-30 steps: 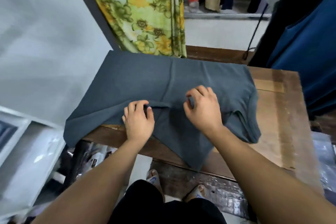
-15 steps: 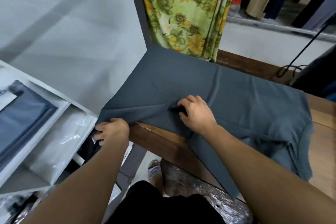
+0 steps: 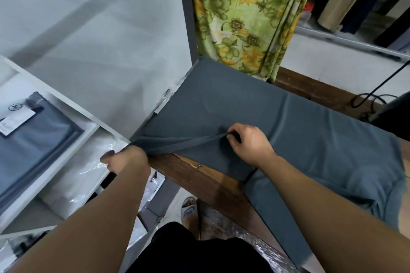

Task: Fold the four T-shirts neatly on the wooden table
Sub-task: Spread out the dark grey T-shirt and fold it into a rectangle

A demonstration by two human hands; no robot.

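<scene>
One grey T-shirt (image 3: 299, 139) lies spread over the bench (image 3: 199, 175); judged light, limp, best held by its edges. Left hand (image 3: 126, 159) grips fabric at the bench's near corner; right hand (image 3: 248, 142) pinches a ridge mid-bench.

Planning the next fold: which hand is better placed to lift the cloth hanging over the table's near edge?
Right, probably. The right hand pinches a ridge mid-way along the T-shirt, beside the draped part; the left hand grips the hem at the left corner of the wooden table, farther away.
</scene>
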